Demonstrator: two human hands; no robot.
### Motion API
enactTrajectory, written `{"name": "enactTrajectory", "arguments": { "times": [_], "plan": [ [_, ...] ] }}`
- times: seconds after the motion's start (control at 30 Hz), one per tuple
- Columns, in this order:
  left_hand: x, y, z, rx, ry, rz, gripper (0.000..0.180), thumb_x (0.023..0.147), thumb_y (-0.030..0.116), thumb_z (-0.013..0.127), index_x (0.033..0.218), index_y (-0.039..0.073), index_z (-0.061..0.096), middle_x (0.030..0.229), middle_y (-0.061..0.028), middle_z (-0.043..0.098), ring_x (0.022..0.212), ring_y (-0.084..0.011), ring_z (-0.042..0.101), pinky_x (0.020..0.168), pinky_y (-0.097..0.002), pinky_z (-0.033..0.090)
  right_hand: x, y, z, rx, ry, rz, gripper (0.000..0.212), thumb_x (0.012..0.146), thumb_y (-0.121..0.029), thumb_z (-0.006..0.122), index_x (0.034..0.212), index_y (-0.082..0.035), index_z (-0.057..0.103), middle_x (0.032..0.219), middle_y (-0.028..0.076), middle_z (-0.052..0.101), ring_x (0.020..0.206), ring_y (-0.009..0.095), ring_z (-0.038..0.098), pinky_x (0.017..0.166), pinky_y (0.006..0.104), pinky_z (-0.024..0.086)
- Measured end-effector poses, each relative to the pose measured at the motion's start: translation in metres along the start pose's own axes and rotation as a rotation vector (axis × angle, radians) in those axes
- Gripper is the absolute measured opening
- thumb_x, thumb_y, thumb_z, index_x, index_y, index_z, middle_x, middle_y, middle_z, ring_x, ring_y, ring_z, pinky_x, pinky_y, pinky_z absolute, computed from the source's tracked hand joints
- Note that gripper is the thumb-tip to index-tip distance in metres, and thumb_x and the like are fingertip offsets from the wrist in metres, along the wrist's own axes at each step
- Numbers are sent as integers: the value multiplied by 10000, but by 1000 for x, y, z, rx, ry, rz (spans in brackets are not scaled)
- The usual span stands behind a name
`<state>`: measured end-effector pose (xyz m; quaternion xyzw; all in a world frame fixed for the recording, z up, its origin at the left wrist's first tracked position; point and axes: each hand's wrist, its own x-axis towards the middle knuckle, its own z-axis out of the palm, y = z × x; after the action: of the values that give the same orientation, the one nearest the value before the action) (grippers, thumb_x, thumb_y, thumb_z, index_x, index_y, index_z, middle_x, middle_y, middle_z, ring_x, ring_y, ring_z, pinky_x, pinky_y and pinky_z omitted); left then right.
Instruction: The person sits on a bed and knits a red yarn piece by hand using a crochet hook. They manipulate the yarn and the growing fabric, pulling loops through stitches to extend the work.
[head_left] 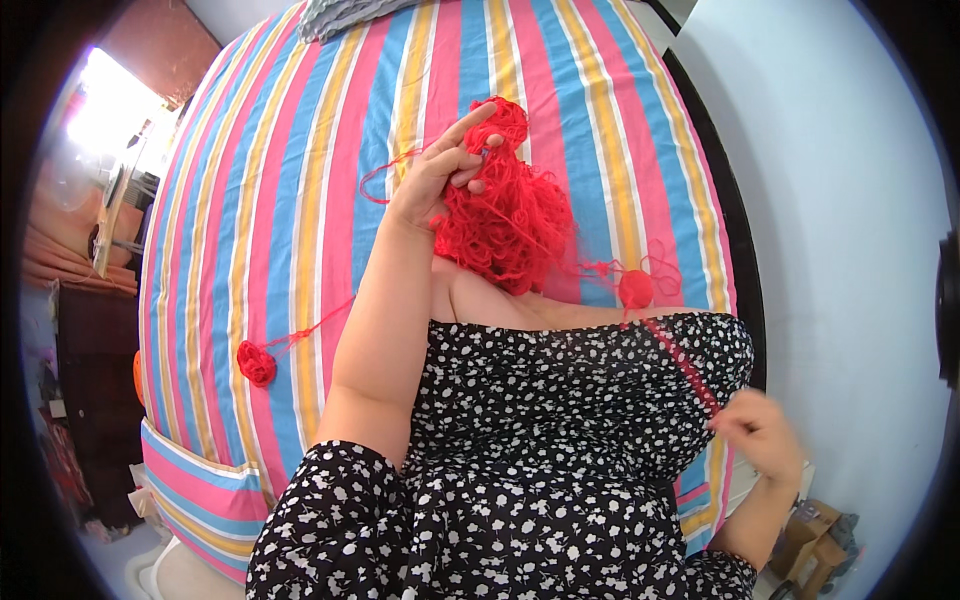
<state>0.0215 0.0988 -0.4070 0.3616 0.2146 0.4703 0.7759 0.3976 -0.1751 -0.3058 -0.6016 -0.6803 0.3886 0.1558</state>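
My left hand [447, 170] is raised over the bed with the index finger stretched out and the other fingers curled round a tangled mass of red yarn [510, 225]. The loose loops hang down from it toward my lap. At the right, my right hand [762, 432], a little blurred, is closed on a red yarn strand [683, 366] drawn taut across the patterned black cloth. That strand runs up toward a small red yarn ball [635, 289] beside my leg. Another small red yarn bundle [257, 362] lies to the left, joined by a thin strand leading toward my left arm.
Under everything spreads a striped bedsheet [330, 130] in pink, blue, yellow and white. A grey folded cloth [345, 15] lies at the far edge. A pale wall [830, 200] stands close on the right, with a cardboard box [808, 540] at the lower right. Dark furniture [95, 390] stands left.
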Motion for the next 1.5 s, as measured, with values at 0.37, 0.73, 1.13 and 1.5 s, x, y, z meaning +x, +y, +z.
{"name": "enactTrajectory", "arguments": {
  "times": [0.37, 0.73, 1.13, 1.5],
  "plan": [
    [-13, 6, -10, -123, -216, -86, 715, 717, -72, 392, 1409, 78, 297, 945, -78, 543, 460, -11, 249, 421, -156, 275, 102, -7, 41, -116, 86, -112, 205, 878, -166, 493, 889, 2, 610, 866, 141, 624, 859, 303, 586, 768, 376, 442],
    [-14, 7, -18, -180, -157, -54, 717, 713, -80, 389, 1409, 66, 292, 928, -58, 547, 460, -15, 254, 416, -158, 269, 262, 72, 122, -296, -193, 21, 277, 834, -216, 592, 1033, -25, 615, 1000, 156, 633, 933, 304, 595, 789, 375, 469],
    [-5, 7, -10, -30, -119, -73, 678, 748, -26, 420, 1408, 81, 303, 989, -48, 471, 493, -24, 261, 475, -175, 298, 196, 67, -14, 1316, 190, -215, 253, 962, -300, 451, 801, -108, 485, 552, -59, 219, 479, 66, 199, 586, 228, 344],
    [-7, 6, 5, 33, -93, -53, 720, 729, 7, 480, 1418, 67, 277, 842, 4, 475, 505, -17, 325, 773, -295, 495, 230, 71, -20, 1426, 381, -83, 220, 965, -262, 453, 870, -89, 549, 595, -45, 302, 505, 60, 281, 677, 241, 437]
  ]
}}
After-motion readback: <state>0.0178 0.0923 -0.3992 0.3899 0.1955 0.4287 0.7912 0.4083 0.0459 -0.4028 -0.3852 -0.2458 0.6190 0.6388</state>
